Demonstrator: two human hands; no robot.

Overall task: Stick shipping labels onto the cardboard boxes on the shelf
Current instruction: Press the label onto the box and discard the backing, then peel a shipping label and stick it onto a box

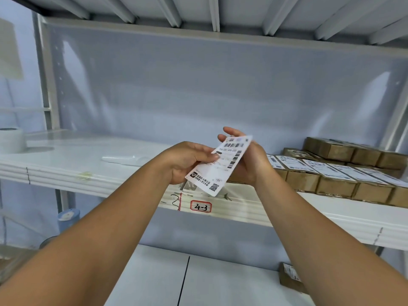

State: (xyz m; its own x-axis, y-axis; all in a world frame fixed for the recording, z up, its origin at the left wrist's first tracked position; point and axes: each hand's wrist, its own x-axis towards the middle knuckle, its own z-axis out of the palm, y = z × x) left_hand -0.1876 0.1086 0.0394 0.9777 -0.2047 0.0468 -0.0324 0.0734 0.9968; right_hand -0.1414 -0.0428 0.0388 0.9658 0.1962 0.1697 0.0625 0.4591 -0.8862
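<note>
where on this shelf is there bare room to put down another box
The shelf is bare between the white roll at far left and the left hand, save a flat white strip lying there. Right of the right hand it is crowded: rows of cardboard boxes fill it front to back.
</note>
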